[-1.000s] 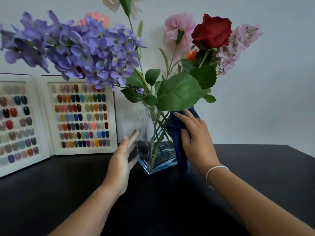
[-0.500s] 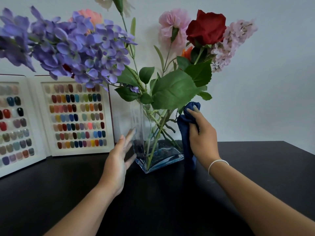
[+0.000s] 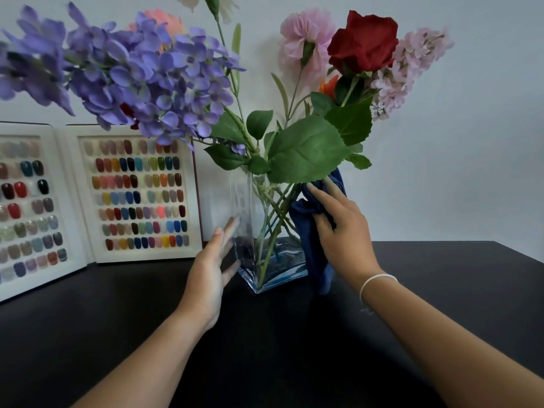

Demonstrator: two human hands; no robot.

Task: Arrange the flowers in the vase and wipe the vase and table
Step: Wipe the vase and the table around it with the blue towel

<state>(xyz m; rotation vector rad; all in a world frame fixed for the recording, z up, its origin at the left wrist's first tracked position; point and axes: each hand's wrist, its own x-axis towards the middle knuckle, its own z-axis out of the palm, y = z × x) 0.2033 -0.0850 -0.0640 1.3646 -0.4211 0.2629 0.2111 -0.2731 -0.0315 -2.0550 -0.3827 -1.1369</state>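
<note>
Wiping the vase (image 3: 266, 231) while it stands on the counter (image 3: 294, 348)

I've got my left hand (image 3: 210, 269) open flat against the glass to steady it, right hand (image 3: 338, 228) clutching the blue cloth (image 3: 306, 219) against the far side, flowers (image 3: 363, 44) already in.

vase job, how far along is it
Arranging looks done: the flowers stand in the glass vase. Wiping the vase is in hand: the right hand presses a blue cloth against its right side while the left hand rests open against its left side. The black table seems still to be wiped.
</note>
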